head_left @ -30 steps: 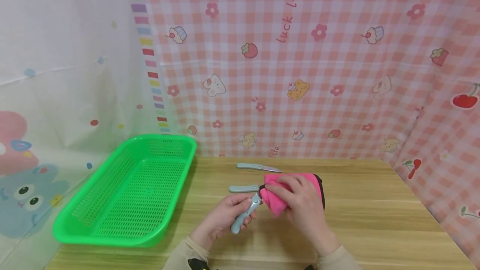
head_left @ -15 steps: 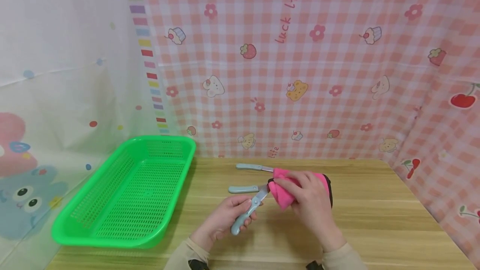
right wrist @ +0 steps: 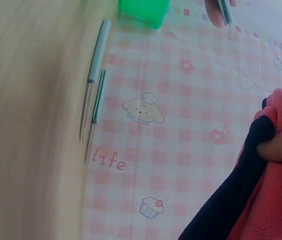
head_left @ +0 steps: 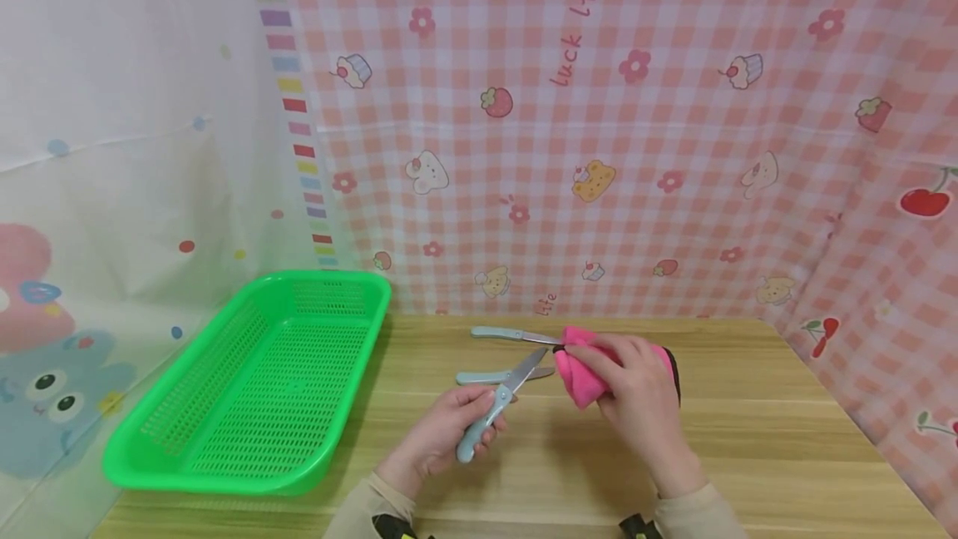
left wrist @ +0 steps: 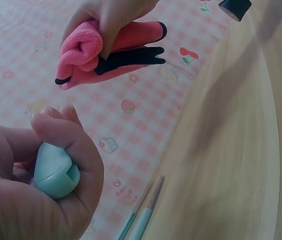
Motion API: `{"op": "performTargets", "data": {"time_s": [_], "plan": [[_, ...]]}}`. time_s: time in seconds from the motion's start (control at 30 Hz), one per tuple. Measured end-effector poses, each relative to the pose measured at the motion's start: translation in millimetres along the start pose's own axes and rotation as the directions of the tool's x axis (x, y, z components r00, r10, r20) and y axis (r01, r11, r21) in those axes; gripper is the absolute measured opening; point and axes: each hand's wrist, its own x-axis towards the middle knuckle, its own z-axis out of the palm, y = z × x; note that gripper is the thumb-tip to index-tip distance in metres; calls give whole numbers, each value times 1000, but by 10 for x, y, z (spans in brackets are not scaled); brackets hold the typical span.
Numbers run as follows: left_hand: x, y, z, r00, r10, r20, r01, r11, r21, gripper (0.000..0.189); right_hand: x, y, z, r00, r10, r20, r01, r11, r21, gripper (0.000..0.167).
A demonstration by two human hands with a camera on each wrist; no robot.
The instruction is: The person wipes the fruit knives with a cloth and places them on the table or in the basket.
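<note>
In the head view my left hand (head_left: 456, 427) grips a knife (head_left: 482, 424) by its pale blue handle, its blade slanting up and to the right. The handle's butt end shows inside the curled fingers in the left wrist view. My right hand (head_left: 636, 398) holds a folded pink cloth (head_left: 580, 377) with black edging, just right of the blade's tip; blade and cloth look barely apart. Two more pale blue knives lie on the table behind: a far knife (head_left: 497, 333), whose tip the cloth covers, and a nearer knife (head_left: 482, 377), partly crossed by the held blade.
A green plastic basket (head_left: 359, 406) with perforated walls stands at the left of the wooden table (head_left: 748, 439). Behind the table hangs a pink checked curtain (head_left: 674, 131), with a white patterned sheet (head_left: 112, 190) on the left side.
My right hand has drawn the cloth to the right along the blade, away from the handle. More of the held knife's blade now shows. The left hand has hardly moved.
</note>
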Motion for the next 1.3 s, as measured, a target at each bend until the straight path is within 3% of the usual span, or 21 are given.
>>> {"op": "performTargets", "data": {"time_s": [0.47,0.7,0.97,1.13,1.3], "plan": [[21,4,-18,998,23,-62,-23,1000,-2,42,34,-107,-39,999,-35,5,34,998,43,55],[19,2,15,999,13,-48,-12,1000,18,40,37,-230,32,990,-141,26,139,986,90,56],[13,-19,60,999,31,-14,-30,999,43,33,19,-370,154,971,-234,45,227,967,119,46],[7,-18,73,999,30,13,-31,998,59,34,-5,-403,203,967,-248,52,241,964,115,39],[3,-17,70,1000,20,-1,-20,998,61,34,-29,-395,229,970,-235,63,227,968,109,37]]}}
